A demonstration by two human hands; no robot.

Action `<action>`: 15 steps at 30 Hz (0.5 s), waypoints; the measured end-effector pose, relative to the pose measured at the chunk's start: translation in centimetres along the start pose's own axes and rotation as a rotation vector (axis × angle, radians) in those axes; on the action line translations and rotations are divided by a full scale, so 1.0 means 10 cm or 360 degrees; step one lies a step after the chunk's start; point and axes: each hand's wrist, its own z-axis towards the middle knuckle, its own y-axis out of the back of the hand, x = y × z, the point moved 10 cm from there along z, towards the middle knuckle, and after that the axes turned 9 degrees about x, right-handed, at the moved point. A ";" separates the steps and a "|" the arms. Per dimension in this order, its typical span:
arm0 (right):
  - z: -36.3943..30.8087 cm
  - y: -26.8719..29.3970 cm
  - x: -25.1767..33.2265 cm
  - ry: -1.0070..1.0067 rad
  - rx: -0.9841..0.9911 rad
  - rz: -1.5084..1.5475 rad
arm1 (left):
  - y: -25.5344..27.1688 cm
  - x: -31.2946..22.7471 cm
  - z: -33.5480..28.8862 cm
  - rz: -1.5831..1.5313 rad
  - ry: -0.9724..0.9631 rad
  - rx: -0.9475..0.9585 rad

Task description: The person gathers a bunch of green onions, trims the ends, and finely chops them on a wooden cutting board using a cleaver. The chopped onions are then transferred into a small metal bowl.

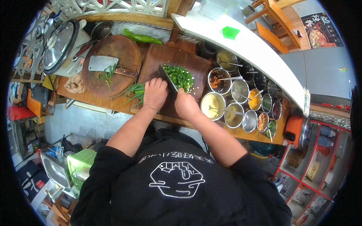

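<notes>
My right hand [186,104] grips the handle of a kitchen knife, whose blade [169,80] points away from me over a rectangular wooden cutting board [154,60]. Just left of the blade, my left hand [155,92] has its fingers curled down on a bunch of green onions [136,91]. Their long green ends stick out to the left of that hand. Chopped green onions [179,76] lie in a pile right of the blade, with small bits scattered around. The stalk ends under my left fingers are hidden.
On the left, a round chopping block [128,49] bears a cleaver [102,63] and loose greens. A green pepper [142,37] lies behind. Several metal bowls with sauces and toppings, among them a bowl of yellowish paste [212,103], stand at right. A large lidded pot [60,47] is far left.
</notes>
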 end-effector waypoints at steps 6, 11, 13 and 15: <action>-0.08 0.31 0.21 0.0076 -0.0047 0.0007 | -0.09 0.11 -0.06 -0.0057 0.0037 0.0028; -0.03 0.05 0.05 -0.0024 0.0044 0.0025 | -0.02 0.02 -0.06 -0.0092 -0.0005 -0.0023; 0.01 -0.09 0.02 0.0031 -0.0078 0.0099 | 0.01 0.04 -0.05 -0.0131 -0.0006 -0.0029; 0.03 -0.13 -0.01 0.0100 -0.0190 0.0101 | 0.02 0.06 -0.07 -0.0160 -0.0018 -0.0024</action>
